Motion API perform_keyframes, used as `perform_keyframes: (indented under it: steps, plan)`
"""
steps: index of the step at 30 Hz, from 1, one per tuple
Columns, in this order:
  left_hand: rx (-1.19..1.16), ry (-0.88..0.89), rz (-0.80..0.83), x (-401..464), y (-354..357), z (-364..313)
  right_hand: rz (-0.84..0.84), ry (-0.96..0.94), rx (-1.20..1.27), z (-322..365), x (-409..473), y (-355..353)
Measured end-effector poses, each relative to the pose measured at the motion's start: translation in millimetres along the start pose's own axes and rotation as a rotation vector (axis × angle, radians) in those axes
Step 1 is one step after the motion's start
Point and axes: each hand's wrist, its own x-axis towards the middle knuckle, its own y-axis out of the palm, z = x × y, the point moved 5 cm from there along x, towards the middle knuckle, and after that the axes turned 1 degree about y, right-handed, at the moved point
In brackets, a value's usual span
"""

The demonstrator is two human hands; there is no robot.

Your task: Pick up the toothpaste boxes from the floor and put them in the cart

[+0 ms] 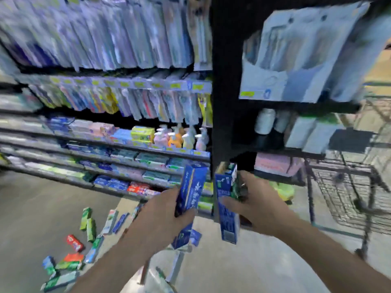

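Blue toothpaste boxes (191, 191) in both hands; wire cart (347, 187) beside

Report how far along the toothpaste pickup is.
Done: nothing can be confirmed in the cart; the picture is too blurred to show its contents. In hand: the left hand holds a blue box; the right hand holds blue and green boxes. Left: many boxes on the floor.

Store shelves (105, 144) filled the view from nine to twelve o'clock; pump bottles (182, 137) stood near centre; hanging packs (300, 56) at two o'clock.
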Motion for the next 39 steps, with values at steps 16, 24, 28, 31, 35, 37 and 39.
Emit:
perform_keyframes:
  steps: [16, 24, 28, 31, 35, 37, 39]
  plan:
    - [-0.264, 0.464, 0.375, 151, 257, -467, -0.486, 0.442, 0.081, -322, -168, -355]
    - [-0.292, 0.449, 0.533, 242, 346, -551, -0.562, 0.645, 0.172, -450, -144, -415]
    - [-0.317, 0.381, 0.584, 309, 394, -565, -0.654, 0.782, 0.226, -510, -114, -436]
    - [-0.316, 0.329, 0.646, 344, 437, -576, -0.698, 0.84, 0.291, -546, -80, -442]
    - [-0.295, 0.28, 0.709, 380, 489, -584, -0.642, 0.856, 0.378, -597, -26, -434]
    - [-0.264, 0.266, 0.71, 394, 513, -581, -0.569, 0.865, 0.411, -624, -4, -423]
    - [-0.224, 0.229, 0.696, 412, 539, -574, -0.479, 0.879, 0.436, -657, 18, -411]
